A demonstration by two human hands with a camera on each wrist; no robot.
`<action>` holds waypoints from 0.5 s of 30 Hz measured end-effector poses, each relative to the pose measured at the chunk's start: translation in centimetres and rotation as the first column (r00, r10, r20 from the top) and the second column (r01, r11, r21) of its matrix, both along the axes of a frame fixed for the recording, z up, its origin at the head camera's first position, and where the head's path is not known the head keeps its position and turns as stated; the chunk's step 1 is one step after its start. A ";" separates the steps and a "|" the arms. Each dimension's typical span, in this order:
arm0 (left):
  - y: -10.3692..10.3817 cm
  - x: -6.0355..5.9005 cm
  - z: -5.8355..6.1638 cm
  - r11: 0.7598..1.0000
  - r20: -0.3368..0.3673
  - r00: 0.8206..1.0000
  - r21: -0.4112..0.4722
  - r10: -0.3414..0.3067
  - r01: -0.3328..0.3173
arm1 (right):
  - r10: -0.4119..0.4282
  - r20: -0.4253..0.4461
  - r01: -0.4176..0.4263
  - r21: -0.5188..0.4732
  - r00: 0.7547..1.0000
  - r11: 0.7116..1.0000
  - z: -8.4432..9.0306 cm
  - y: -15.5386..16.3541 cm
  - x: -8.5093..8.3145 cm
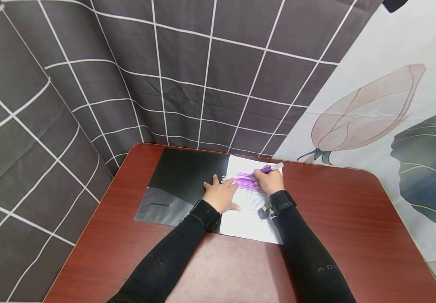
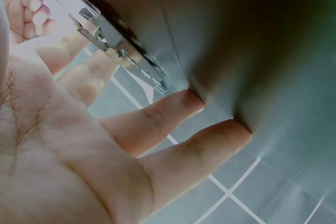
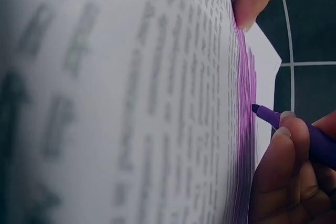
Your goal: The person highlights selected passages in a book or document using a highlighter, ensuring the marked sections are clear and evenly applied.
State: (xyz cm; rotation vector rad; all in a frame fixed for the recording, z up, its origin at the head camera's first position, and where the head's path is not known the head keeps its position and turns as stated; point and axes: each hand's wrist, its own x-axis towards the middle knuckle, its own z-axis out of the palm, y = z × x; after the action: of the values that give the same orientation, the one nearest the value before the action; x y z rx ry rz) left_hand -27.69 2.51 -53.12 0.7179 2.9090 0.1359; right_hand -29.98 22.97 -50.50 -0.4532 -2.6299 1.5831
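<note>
Between thumb and fingers my right hand (image 1: 270,182) pinches a purple highlighter (image 1: 272,168) with a pale rear end. In the right wrist view the dark tip of the highlighter (image 3: 255,108) is at the purple-marked lines of a printed page (image 3: 199,103). That white page (image 1: 248,219) lies in an opened black folder (image 1: 187,168) with a metal clip (image 2: 118,51) along its spine. My left hand (image 1: 219,197) lies spread across the spine, its fingers straight. Some of its fingertips touch the folder's dark cover, others the page's left edge.
The folder lies on a reddish-brown table (image 1: 335,202). At its left side is a translucent pocket (image 1: 161,206). A dark grid-patterned curtain (image 1: 183,63) hangs behind and to the left; a white leaf-printed cloth (image 1: 373,97) hangs at the right.
</note>
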 end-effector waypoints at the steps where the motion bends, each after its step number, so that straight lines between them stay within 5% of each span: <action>1: 0.0 -0.1 -0.3 1.000 -0.005 1.000 0.006 -0.002 0.002 | 0.000 0.002 0.000 0.001 1.000 1.000 0.0 0.1 0.0; 4: 0.0 -0.8 -1.8 1.000 -0.028 1.000 0.017 -0.005 0.006 | -0.003 0.012 0.003 0.008 1.000 1.000 0.0 0.4 0.1; 10: -0.1 0.5 1.2 1.000 0.020 1.000 0.024 0.002 -0.003 | -0.014 0.015 0.014 0.004 1.000 1.000 0.1 0.9 0.4; 15: -0.1 0.5 0.6 0.999 0.015 1.000 0.044 0.007 -0.008 | -0.022 0.028 0.022 0.005 0.999 1.000 0.2 1.5 0.5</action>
State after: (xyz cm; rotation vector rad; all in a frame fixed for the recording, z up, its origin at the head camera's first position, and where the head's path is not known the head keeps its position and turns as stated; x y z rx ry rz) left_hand -27.18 2.37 -52.52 0.7094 2.9032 0.2058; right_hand -29.43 24.48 -50.35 -0.5057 -2.6389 1.5753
